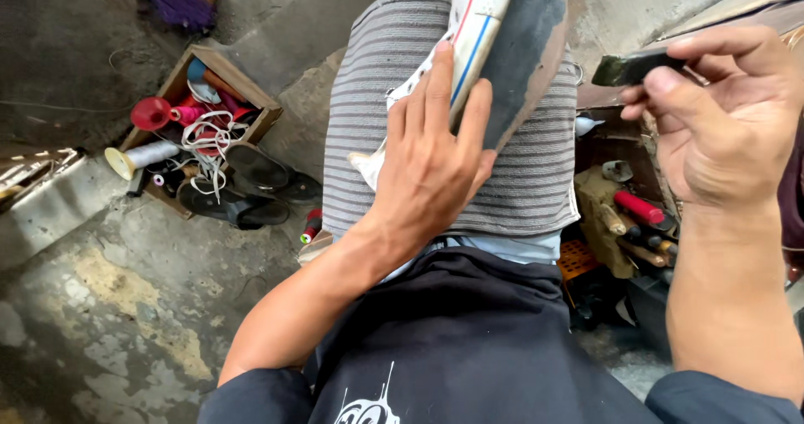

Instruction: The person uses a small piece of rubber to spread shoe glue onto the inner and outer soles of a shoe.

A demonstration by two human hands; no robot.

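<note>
My left hand (431, 152) grips a white sneaker (481, 10) with red and blue side stripes, sole turned up and resting on my striped-cloth-covered lap (536, 156). The dark worn sole (523, 47) faces right. My right hand (724, 110) is raised at the right and pinches a small dark flat tool (632, 66) between thumb and fingers, apart from the sole.
A wooden box (209, 106) with thread spools, cords and dark sandals sits on the concrete floor at the left. Tools with red and wooden handles (636, 215) lie in a pile at the right, beside an orange crate (578, 256).
</note>
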